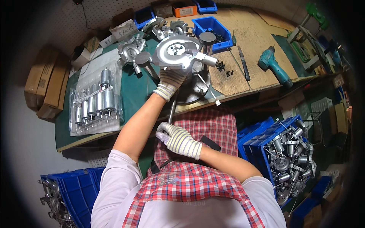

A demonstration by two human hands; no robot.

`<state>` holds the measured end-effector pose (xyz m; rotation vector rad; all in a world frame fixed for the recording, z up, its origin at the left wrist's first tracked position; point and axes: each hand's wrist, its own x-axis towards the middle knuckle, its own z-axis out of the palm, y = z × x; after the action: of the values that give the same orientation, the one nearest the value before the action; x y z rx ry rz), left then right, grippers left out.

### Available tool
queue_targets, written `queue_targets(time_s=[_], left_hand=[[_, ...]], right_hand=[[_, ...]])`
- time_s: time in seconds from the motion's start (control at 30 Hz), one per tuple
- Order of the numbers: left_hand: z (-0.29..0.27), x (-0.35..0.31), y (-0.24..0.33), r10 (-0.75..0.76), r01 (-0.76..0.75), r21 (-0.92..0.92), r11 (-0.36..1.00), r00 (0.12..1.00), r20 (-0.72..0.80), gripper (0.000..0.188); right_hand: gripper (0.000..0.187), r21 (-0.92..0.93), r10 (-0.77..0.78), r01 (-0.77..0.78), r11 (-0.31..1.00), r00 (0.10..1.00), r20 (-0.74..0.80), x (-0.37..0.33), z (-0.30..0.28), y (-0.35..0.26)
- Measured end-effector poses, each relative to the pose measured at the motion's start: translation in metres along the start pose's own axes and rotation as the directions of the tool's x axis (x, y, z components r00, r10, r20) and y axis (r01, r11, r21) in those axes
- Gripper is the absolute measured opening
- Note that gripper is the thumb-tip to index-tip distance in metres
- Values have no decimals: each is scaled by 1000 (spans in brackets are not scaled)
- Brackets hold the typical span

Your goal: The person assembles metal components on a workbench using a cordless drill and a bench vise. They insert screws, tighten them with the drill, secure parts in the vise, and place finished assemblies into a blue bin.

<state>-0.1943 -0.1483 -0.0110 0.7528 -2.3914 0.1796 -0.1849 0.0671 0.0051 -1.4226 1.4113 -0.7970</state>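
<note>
The disc (163, 53) is bright, smooth metal with a glossy sheen; the lever (172, 110) is smooth metal too. The caps (207, 37) look matt and grey. Shiny metal motors (100, 102) lie in clear, glossy plastic. The counter (137, 89) has a smooth green surface, the board (249, 38) dull, scuffed wood. The drill (272, 64) and bin (224, 46) are plastic. The gloves (184, 143) are ribbed knit cloth, the apron (190, 182) woven cloth, the boxes (42, 78) matt cardboard.

Two hands (172, 80) (180, 140), one drill (270, 60)
</note>
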Motion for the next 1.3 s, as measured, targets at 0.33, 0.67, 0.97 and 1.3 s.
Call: queue_targets(time_s=[0.33, 0.67, 0.97, 1.3], left_hand=[[-2, 5, 7, -24, 19, -87, 996, 998, -58, 53], [-1, -4, 3, -2, 2, 4, 1000, 999, 48, 49], [20, -21, -12, 20, -24, -62, 998, 998, -66, 52], [-83, -53, 34, -285, 365, -424, 829, 928, 241, 70]], right_hand=[[23, 34, -71, 88, 996, 933, -352, -50, -26, 26], [29, -272, -195, -249, 929, 294, -936, -23, -134, 77], [36, -479, -337, -605, 636, 341, -878, 29, -225, 96], [88, -432, 277, -821, 374, 544, -792, -18, -453, 132]])
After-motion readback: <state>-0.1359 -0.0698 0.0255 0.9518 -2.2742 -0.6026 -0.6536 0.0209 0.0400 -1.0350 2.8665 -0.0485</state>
